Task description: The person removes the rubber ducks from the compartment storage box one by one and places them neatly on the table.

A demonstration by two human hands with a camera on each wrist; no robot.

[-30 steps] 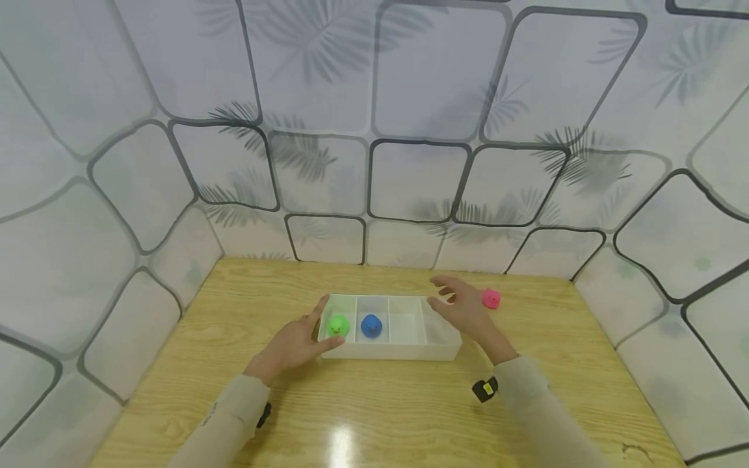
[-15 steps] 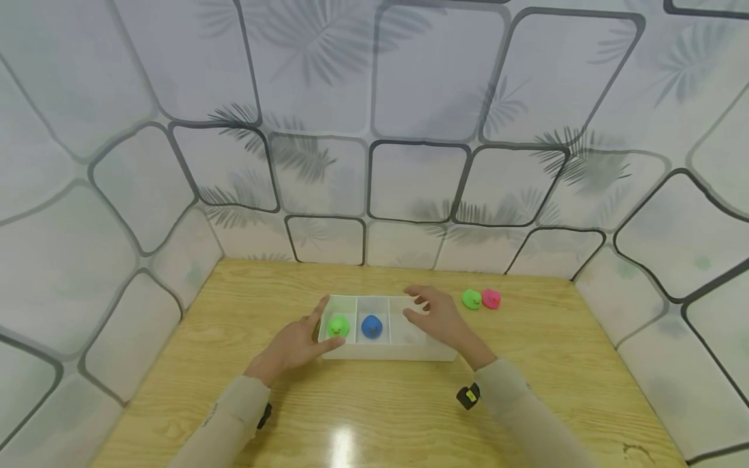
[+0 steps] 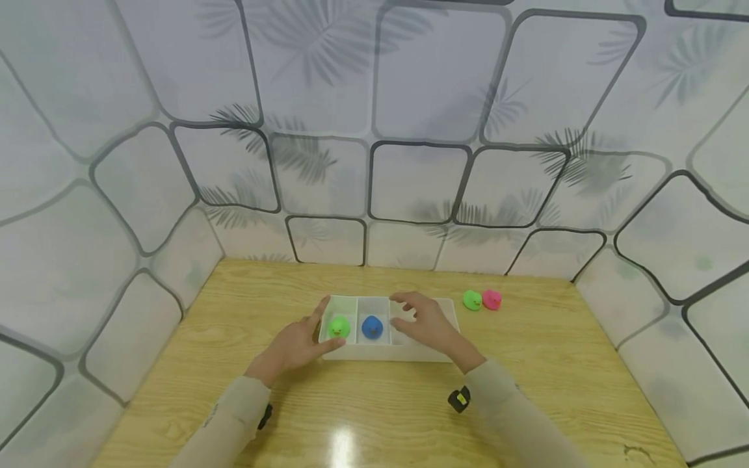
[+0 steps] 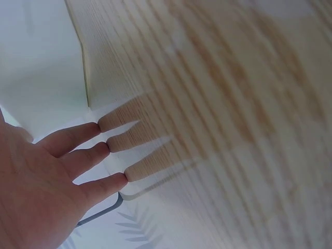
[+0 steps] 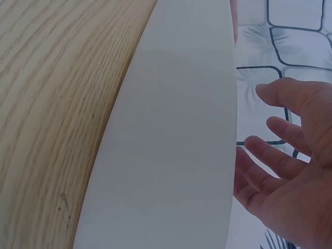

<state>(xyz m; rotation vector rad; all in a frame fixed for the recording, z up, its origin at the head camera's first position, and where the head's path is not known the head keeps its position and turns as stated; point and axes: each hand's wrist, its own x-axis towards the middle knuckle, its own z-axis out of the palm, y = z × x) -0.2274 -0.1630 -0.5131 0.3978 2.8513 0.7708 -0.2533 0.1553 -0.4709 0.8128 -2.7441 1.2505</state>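
Observation:
A white divided box (image 3: 389, 353) lies across the table in the head view. Its leftmost compartment holds a green toy duck (image 3: 339, 327), and the one beside it holds a blue toy duck (image 3: 372, 327). My left hand (image 3: 294, 344) rests at the box's left end, thumb by the front rim and index finger at the side. In the left wrist view its other fingers (image 4: 85, 155) are straight, tips on the table. Above the right half of the box is my right hand (image 3: 430, 323), fingers loosely bent and nothing seen between them. It partly hides the compartments below.
Another green toy duck (image 3: 472, 300) and a pink toy duck (image 3: 492, 299) sit side by side on the wooden table (image 3: 374, 409), behind and right of the box. Patterned fabric walls (image 3: 409, 182) enclose the table at the back and sides.
My right hand has moved left along the box, from its right end to over the third compartment. The green duck beside the pink one has come into view. My left hand stays put.

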